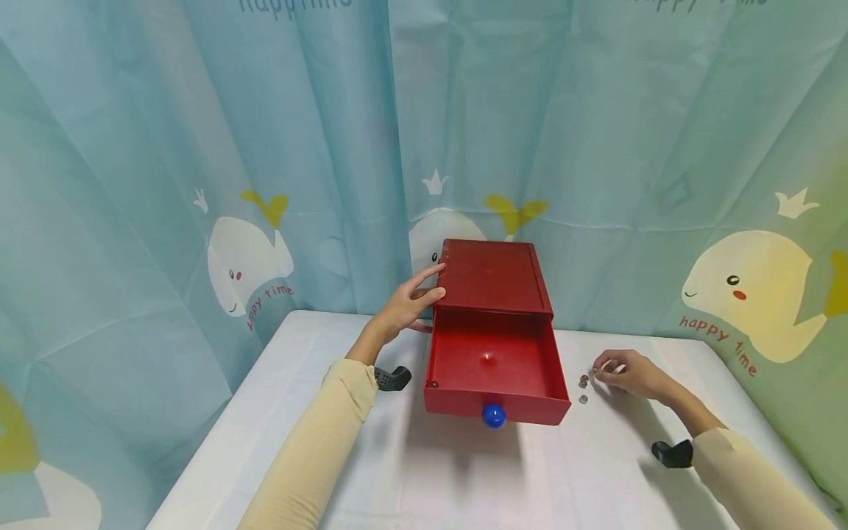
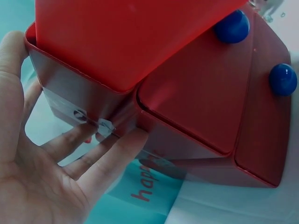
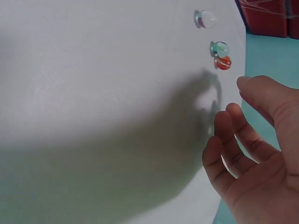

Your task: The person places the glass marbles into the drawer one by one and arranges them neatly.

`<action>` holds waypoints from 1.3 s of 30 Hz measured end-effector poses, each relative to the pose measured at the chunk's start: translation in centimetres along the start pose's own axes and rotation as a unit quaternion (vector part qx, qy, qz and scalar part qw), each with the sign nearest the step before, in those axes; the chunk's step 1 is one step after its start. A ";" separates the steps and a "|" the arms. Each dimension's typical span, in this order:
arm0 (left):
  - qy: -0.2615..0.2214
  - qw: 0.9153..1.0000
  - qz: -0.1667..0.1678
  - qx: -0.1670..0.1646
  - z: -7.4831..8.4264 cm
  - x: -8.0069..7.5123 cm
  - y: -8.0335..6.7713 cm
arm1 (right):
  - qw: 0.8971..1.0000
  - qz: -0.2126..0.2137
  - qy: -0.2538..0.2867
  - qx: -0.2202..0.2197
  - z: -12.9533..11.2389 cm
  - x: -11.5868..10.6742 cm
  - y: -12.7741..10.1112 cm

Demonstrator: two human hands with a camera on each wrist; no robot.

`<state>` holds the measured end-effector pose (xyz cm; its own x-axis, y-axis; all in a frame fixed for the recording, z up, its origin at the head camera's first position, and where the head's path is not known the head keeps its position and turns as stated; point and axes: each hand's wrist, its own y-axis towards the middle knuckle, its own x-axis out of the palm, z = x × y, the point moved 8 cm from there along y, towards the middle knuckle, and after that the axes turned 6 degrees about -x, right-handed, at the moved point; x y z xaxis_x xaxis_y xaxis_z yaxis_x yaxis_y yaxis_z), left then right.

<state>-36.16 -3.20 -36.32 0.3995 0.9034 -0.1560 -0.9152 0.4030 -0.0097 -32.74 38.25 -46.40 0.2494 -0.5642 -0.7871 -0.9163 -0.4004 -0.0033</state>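
Marbles, three of them, are sitting on the desk to the right of a red drawer unit. The right hand is hovering just beside them, thumb and fingers curving but apart, not holding anything visible. Two marbles are touching or nearly so, so imo a clumsy poke at one could be sending the other rolling, maybe off the desk. The left hand is touching the unit's left side, fingers spreading, not clamping. The top drawer is hanging well out, so leaning on it could be tipping things. Some small dark round thing is sitting in its near left corner, too tiny to ID.
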 end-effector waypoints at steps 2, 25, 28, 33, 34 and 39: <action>0.002 1.000 0.001 0.000 0.0 0.0 0.0 | 1.000 -0.002 0.005 -0.002 -0.2 -0.2 -0.1; 0.005 1.000 0.007 -0.004 0.0 0.0 -0.1 | 0.999 0.000 -0.003 -0.049 -2.3 -2.5 -0.1; 0.005 1.000 0.006 -0.004 0.0 0.0 0.0 | 0.999 0.002 -0.010 -0.051 -2.6 -2.9 -0.1; 0.008 1.000 0.007 -0.002 0.0 0.0 -0.1 | 0.996 0.010 -0.021 -0.081 -4.0 -3.9 -0.3; 0.009 1.000 0.007 -0.002 0.1 0.0 -0.1 | 0.996 0.010 -0.021 -0.089 -4.4 -4.0 -0.3; 0.005 1.000 0.005 -0.002 0.2 0.1 -0.1 | 0.995 0.013 -0.032 -0.097 -5.3 -5.1 -0.5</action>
<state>-36.00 -3.17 -36.16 0.3903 0.9057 -0.1655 -0.9191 0.3938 -0.0124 -31.85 37.50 -39.09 0.1992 -0.5313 -0.8234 -0.8432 -0.5210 0.1322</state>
